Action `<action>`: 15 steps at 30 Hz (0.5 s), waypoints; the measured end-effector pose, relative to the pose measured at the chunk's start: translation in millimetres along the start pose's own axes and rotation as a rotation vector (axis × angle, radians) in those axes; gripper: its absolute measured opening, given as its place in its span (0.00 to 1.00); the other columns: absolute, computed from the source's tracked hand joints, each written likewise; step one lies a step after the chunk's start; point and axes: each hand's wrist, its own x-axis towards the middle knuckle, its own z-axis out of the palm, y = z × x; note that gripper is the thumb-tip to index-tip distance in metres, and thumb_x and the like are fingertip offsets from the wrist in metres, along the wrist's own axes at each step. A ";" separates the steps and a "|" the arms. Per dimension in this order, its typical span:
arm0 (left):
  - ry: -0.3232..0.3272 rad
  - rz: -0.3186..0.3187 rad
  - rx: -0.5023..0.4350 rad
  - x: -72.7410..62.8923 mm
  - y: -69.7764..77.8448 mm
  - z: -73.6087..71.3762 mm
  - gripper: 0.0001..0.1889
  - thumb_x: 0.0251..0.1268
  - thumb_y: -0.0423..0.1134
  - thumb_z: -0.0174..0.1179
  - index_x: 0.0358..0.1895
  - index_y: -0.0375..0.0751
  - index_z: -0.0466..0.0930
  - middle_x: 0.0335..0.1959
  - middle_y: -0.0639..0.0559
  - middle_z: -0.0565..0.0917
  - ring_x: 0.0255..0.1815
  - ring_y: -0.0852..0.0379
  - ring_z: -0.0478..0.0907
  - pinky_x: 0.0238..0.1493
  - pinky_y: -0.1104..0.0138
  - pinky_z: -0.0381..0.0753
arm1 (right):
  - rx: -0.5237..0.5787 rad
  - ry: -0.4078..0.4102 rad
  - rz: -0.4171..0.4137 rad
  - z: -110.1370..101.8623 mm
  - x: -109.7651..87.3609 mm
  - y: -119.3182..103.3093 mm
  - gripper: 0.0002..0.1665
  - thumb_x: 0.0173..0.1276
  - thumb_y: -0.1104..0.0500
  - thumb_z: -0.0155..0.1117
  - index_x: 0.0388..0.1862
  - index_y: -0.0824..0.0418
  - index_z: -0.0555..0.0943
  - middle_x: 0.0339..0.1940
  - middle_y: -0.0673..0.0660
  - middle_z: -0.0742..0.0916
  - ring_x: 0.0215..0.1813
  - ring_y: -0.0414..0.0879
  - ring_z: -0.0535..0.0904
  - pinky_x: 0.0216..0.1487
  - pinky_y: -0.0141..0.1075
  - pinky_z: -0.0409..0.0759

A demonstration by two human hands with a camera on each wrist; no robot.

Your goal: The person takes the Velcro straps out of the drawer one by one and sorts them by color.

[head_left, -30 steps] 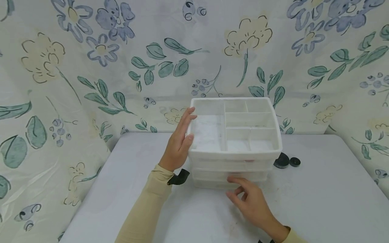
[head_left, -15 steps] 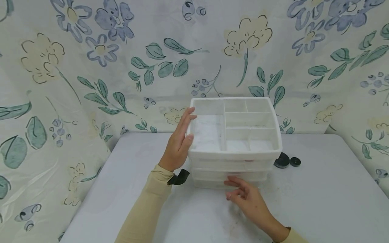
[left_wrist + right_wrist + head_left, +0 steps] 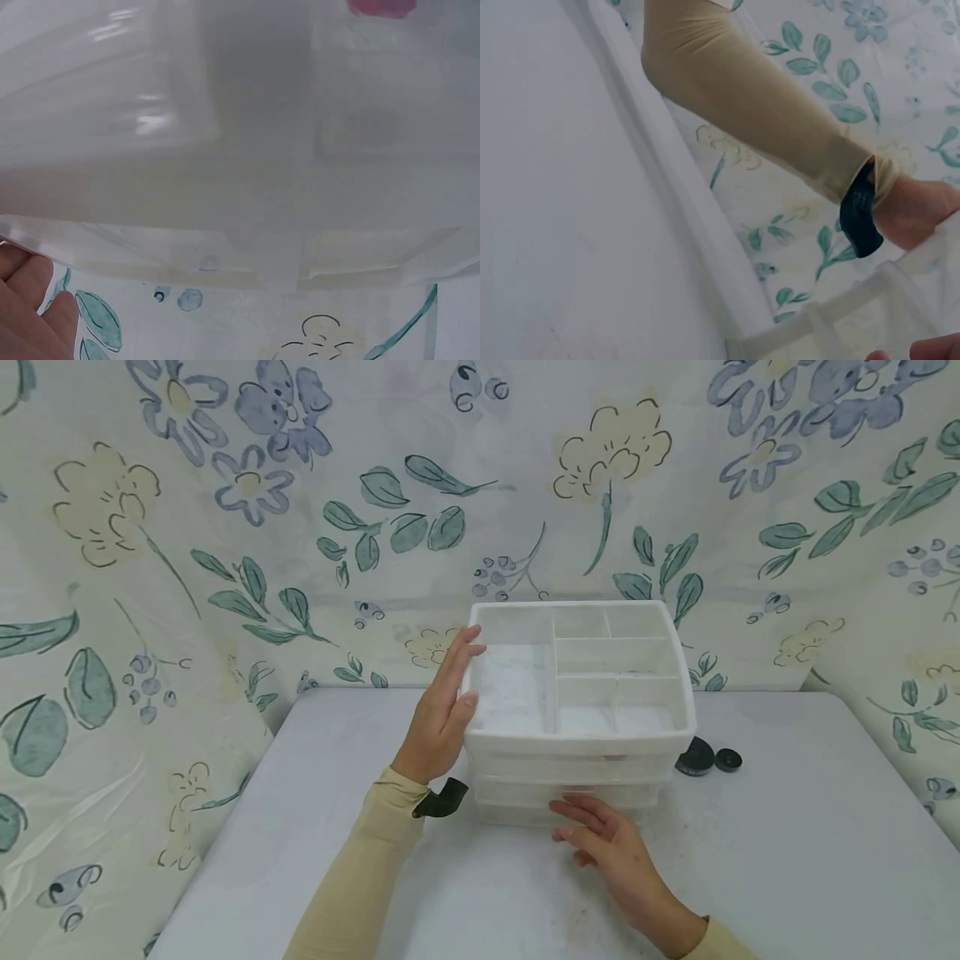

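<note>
A white plastic drawer organizer (image 3: 570, 745) stands on the table, its open top split into compartments and its translucent drawers stacked below. Against its left side rests my left hand (image 3: 437, 718), with fairly straight fingers whose tips reach the top rim. In the left wrist view that hand (image 3: 34, 307) shows at the lower left beside the organizer (image 3: 255, 187). My right hand (image 3: 618, 860) is at the front of the lower drawers, fingers loosely extended and fingertips overlapping the drawer front in the head view. Only bits of its fingers (image 3: 934, 349) show in the right wrist view.
Two black round objects lie right of the organizer: a larger half-hidden one (image 3: 696, 757) and a small disc (image 3: 728, 760). A reddish spot (image 3: 382, 6) shows through the organizer wall. The white table (image 3: 795, 852) meets a floral sheet (image 3: 525, 468) behind and at both sides.
The right hand has shifted slightly left along the drawer front, its fingers straightening a little. The left hand and the organizer look unmoved.
</note>
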 end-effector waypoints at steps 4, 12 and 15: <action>0.000 -0.002 0.002 -0.2 -0.5 0.3 0.26 0.72 0.36 0.39 0.71 0.31 0.64 0.81 0.48 0.55 0.82 0.51 0.47 0.79 0.55 0.49 | 0.047 0.013 0.023 1.7 0.0 -0.6 0.29 0.71 0.67 0.59 0.70 0.68 0.68 0.66 0.60 0.81 0.49 0.43 0.82 0.38 0.29 0.77; -0.001 -0.007 0.004 -0.4 -1.0 0.7 0.26 0.71 0.37 0.39 0.71 0.31 0.64 0.81 0.47 0.55 0.82 0.51 0.47 0.79 0.55 0.49 | 0.171 0.023 0.053 4.9 -0.6 -1.4 0.29 0.71 0.67 0.59 0.69 0.69 0.67 0.65 0.56 0.81 0.49 0.42 0.81 0.39 0.28 0.77; -0.002 -0.009 0.006 0.0 -1.3 0.9 0.27 0.71 0.37 0.39 0.71 0.31 0.64 0.81 0.47 0.55 0.82 0.51 0.47 0.79 0.55 0.49 | 0.228 0.040 0.054 6.8 -1.0 -1.0 0.28 0.71 0.69 0.58 0.68 0.69 0.67 0.64 0.56 0.82 0.47 0.41 0.81 0.37 0.27 0.76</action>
